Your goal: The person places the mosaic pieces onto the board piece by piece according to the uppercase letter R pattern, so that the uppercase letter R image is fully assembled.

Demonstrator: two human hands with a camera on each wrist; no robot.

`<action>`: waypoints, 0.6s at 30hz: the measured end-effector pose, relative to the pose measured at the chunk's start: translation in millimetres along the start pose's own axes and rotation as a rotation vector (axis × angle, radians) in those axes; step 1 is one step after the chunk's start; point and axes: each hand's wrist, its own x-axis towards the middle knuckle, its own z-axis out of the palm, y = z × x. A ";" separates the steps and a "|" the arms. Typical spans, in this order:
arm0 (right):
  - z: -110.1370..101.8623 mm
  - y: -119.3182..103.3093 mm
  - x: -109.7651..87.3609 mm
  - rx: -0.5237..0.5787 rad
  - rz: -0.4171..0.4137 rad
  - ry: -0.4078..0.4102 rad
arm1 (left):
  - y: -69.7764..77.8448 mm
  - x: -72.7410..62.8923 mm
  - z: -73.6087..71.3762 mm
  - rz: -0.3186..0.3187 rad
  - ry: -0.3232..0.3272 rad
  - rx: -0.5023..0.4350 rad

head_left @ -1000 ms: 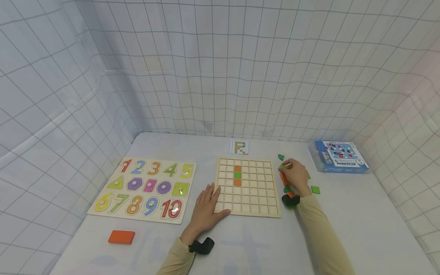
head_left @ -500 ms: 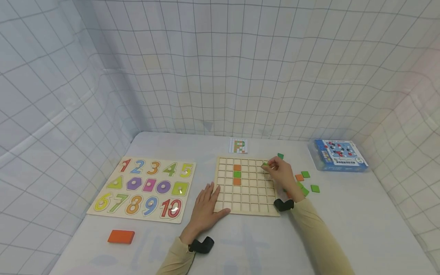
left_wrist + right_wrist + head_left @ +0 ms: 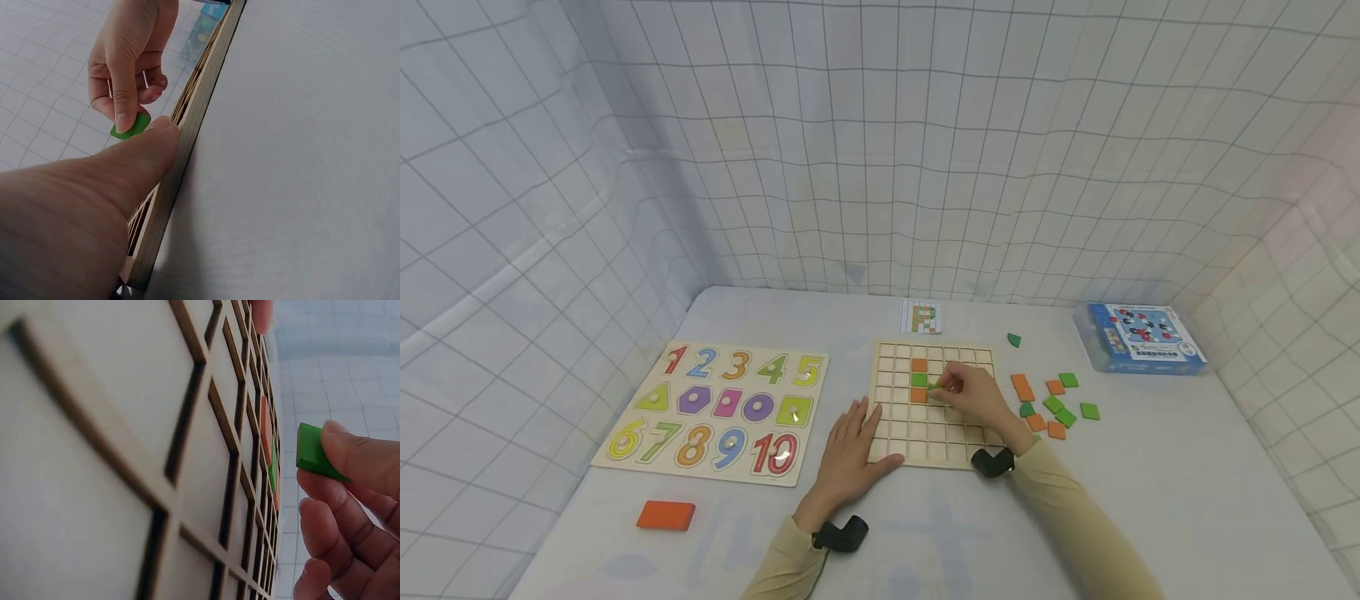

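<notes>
My right hand (image 3: 973, 393) pinches a green square tile (image 3: 314, 450) between thumb and fingertips, close over a wooden grid board (image 3: 895, 433). In the head view the tile overlaps the board just right of a short column in the grid: an orange tile (image 3: 919, 365), a green tile (image 3: 919, 380) and another orange tile (image 3: 918, 396). My left hand (image 3: 847, 458) lies with its fingers straight at the board's left edge, the thumb along the front left corner. The left wrist view shows the left thumb (image 3: 150, 142) at the board's rim, with the pinched tile beyond it.
Loose orange and green tiles (image 3: 1065, 417) lie right of the board, with a dark green rounded piece (image 3: 1014, 340) behind them. A pattern card (image 3: 921, 317) sits behind the board. At left are a number puzzle (image 3: 711, 417) and an orange block (image 3: 666, 515); a blue box (image 3: 1144, 337) stands back right.
My right hand has picked the green tile from the loose pieces and carried it left over the grid, near the placed column. The left hand has stayed put.
</notes>
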 end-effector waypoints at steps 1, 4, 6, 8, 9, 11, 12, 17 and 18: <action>1.7 -2.2 -0.1 -0.006 0.003 -0.015 | 0.0 0.2 0.0 0.003 0.004 0.001; 5.8 -8.0 -0.9 -0.017 0.002 -0.050 | 0.2 0.6 -0.3 0.005 0.009 -0.001; 8.1 -10.5 -1.5 -0.025 -0.013 -0.069 | 0.3 0.8 -0.5 0.003 0.006 -0.002; 9.8 -12.5 -2.2 -0.038 -0.022 -0.087 | 0.5 0.7 -0.7 -0.003 -0.001 -0.004; 10.9 -13.1 -2.3 -0.046 -0.023 -0.096 | 0.6 0.5 -0.9 -0.005 -0.004 -0.005; 12.8 -13.6 -2.7 -0.066 -0.024 -0.115 | 0.5 0.4 -0.8 -0.009 -0.009 -0.005; 13.4 -14.2 -2.9 -0.075 -0.019 -0.126 | 0.4 0.4 -0.9 -0.010 -0.009 -0.007; 14.8 -18.3 -3.4 -0.094 0.023 -0.164 | 0.5 0.4 -1.1 -0.008 -0.007 -0.015; 15.0 -18.8 -3.3 -0.099 0.025 -0.167 | 0.6 0.3 -1.3 -0.007 -0.007 -0.015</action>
